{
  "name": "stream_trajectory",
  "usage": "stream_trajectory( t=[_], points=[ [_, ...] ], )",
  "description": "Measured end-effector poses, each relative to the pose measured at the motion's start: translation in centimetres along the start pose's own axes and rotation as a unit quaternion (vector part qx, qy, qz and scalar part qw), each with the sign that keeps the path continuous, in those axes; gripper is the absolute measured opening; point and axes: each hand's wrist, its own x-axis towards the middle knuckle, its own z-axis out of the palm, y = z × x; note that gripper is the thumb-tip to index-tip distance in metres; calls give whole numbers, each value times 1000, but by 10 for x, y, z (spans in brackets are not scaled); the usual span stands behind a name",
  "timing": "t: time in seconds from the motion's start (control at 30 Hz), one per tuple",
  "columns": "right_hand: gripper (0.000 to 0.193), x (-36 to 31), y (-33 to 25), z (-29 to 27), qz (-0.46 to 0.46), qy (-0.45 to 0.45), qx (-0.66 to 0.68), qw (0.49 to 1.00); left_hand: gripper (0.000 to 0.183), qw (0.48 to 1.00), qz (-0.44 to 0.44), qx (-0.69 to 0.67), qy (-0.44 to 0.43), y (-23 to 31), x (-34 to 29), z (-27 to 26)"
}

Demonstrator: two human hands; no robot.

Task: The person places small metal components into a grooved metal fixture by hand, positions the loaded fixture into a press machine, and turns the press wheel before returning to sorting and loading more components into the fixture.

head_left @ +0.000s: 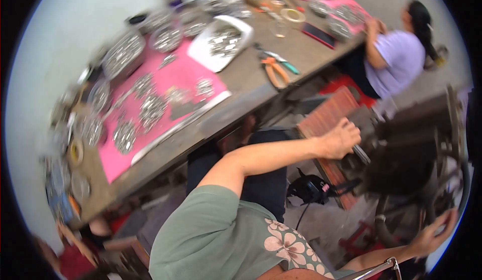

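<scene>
My left arm reaches across my body to the right. My left hand [340, 140] is closed round a short shiny metal bar [360, 154] beside a dark machine [409, 152]; I cannot tell whether the bar belongs to the machine. Under that hand lies a worn reddish wooden board [329, 112]. Low at the right rim, my right hand [436, 234] is beside the machine's lower frame with its fingers curled. Whatever those fingers hold, if anything, is too blurred to make out.
A workbench [201, 134] carries a pink sheet [170, 87] with piles of small metal parts, a white tray [246, 29], orange-handled pliers [273, 72] and several tubs. A person in a lilac shirt [399, 59] sits at the far right; another in red [75, 262] is at lower left.
</scene>
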Motion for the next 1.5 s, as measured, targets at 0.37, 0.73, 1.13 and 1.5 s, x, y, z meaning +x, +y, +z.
stream_trajectory(
  t=[0.37, 0.73, 1.13, 1.5],
  points=[
    [14, -58, -340, 194, -131, -394, 632, 655, 36, 949, -259, 146, 109, 55, -217, -183],
    [11, -165, -573, 186, -303, -411, 702, 495, 37, 929, -353, 101, 41, 131, -336, -258],
    [12, -157, -578, 171, -321, -447, 633, 545, 38, 920, -351, 116, 126, 136, -370, -309],
    [14, -137, -612, 188, -243, -348, 707, 566, 35, 867, -419, 206, 172, 114, -375, -319]
  ],
)
